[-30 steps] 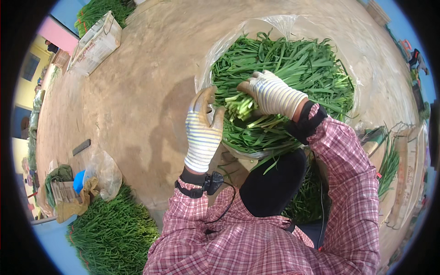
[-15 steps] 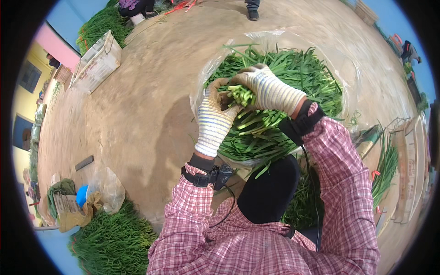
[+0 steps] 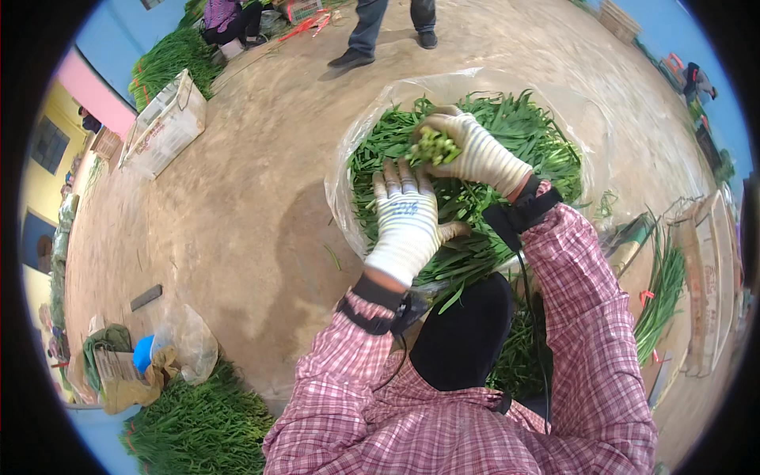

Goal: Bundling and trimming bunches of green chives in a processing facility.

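In striped gloves, both my hands are over a heap of long flat green leaves, which look like garlic chives, in a clear plastic bag. My right hand is closed round a bunch of garlic chives, its pale cut ends facing me. Just nearer and to the left, my left hand lies palm down with fingers spread. Its fingertips are close below the bunch; whether they touch it I cannot tell. Most of the bunch's leaves are hidden behind my right glove.
A white crate stands at far left. A person stands beyond the bag, and another sits by piled greens. More greens lie at lower left near a clear bag. A tied bundle is at right.
My left hand has let go of the bunch, turned palm down and spread its fingers. The right hand has shifted slightly right with the bunch. The standing person's legs show more fully.
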{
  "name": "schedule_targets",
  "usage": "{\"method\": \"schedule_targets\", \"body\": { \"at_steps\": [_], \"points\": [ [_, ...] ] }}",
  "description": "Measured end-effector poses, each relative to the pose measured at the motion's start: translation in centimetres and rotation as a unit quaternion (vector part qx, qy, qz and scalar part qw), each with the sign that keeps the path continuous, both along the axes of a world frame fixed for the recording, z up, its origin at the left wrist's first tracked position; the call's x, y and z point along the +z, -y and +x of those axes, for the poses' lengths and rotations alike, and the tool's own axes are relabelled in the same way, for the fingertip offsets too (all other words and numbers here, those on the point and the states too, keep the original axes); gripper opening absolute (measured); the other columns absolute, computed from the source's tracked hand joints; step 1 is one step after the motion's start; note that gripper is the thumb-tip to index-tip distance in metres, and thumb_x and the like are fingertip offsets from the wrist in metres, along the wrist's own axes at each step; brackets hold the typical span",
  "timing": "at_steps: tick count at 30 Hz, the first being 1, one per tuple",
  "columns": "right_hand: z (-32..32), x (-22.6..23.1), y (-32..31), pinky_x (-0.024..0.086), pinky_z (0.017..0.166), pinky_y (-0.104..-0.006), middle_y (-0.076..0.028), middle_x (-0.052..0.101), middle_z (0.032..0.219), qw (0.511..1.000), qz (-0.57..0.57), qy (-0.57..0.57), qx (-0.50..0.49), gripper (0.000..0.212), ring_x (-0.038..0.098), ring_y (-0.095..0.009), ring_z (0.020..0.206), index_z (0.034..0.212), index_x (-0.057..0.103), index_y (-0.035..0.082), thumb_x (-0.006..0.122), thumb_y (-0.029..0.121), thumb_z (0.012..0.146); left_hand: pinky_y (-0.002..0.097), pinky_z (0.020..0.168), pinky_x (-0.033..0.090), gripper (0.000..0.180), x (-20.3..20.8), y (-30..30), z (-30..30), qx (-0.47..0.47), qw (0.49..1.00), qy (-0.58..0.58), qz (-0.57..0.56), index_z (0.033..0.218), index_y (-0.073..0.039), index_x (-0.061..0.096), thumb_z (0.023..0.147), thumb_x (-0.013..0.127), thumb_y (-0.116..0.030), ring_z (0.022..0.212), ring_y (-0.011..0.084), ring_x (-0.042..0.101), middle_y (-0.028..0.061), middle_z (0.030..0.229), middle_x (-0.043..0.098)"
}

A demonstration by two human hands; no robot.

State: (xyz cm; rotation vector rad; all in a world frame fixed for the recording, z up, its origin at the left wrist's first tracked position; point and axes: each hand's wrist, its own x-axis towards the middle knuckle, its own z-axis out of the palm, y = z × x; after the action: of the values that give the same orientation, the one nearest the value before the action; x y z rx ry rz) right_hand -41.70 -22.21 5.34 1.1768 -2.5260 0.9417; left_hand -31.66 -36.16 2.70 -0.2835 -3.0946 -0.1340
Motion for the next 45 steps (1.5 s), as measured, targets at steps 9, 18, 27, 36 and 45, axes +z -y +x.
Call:
{"method": "schedule_targets", "body": {
  "at_steps": [9, 18, 27, 36, 45],
  "points": [
    [4.8, 0.4, 4.4, 0.035, 0.096, -0.0483, 0.005, 0.067, 0.101, 0.94, 0.254, -0.226, 0.01, 0.033, 0.051, -0.023, 0.118, 0.095, 0.068, 0.026, 0.074, 0.028, 0.063, 0.0549, 0.114, 0.016, 0.116, -8.3, 1.6, -3.2, -0.044, 0.976, 0.208, 0.054, 0.153, -0.015, 0.018, 0.066, 0.07, -0.071, 0.144, 0.0382, 0.016, 0.014, 0.158, 0.018],
    [4.5, 11.5, -5.6, 0.056, 0.072, -0.0249, -0.002, 0.069, 0.096, 0.982, -0.152, -0.069, -0.087, 0.021, 0.068, -0.015, 0.08, 0.101, 0.068, 0.005, 0.073, 0.018, 0.085, 0.0629, 0.109, 0.024, 0.133, -3.5, -0.2, -3.0, 0.016, 0.975, 0.22, -0.017, 0.152, -0.003, 0.011, 0.058, 0.075, -0.073, 0.142, 0.0426, 0.022, 0.0281, 0.153, 0.021],
    [12.8, 19.5, -14.0, 0.057, 0.082, -0.0349, -0.011, 0.07, 0.105, 0.949, -0.273, -0.132, -0.089, 0.023, 0.069, -0.022, 0.095, 0.105, 0.066, 0.003, 0.071, 0.012, 0.085, 0.064, 0.107, 0.025, 0.129, -5.3, 0.2, -2.3, 0.001, 0.983, 0.179, 0.031, 0.151, -0.002, 0.014, 0.061, 0.075, -0.07, 0.138, 0.0437, 0.027, 0.0297, 0.148, 0.027],
    [20.3, 19.2, -19.8, 0.058, 0.069, -0.0246, -0.006, 0.071, 0.093, 0.904, -0.371, -0.139, -0.158, 0.016, 0.07, -0.014, 0.081, 0.1, 0.069, 0.006, 0.067, 0.017, 0.089, 0.0578, 0.114, 0.016, 0.109, 0.1, 0.7, -2.5, -0.042, 0.988, 0.14, -0.058, 0.152, -0.011, 0.02, 0.072, 0.067, -0.068, 0.144, 0.0411, 0.017, 0.0262, 0.155, 0.018],
    [26.7, 13.9, -20.1, 0.057, 0.071, -0.0314, -0.011, 0.067, 0.09, 0.919, -0.31, -0.195, -0.143, 0.022, 0.068, -0.021, 0.083, 0.099, 0.063, 0.003, 0.07, 0.013, 0.08, 0.0424, 0.113, 0.027, 0.116, 6.0, -11.6, 13.4, -0.414, 0.435, 0.54, 0.589, 0.147, -0.003, 0.032, 0.068, 0.042, -0.087, 0.136, 0.0293, 0.038, 0.0204, 0.148, 0.038]
  ]
}}
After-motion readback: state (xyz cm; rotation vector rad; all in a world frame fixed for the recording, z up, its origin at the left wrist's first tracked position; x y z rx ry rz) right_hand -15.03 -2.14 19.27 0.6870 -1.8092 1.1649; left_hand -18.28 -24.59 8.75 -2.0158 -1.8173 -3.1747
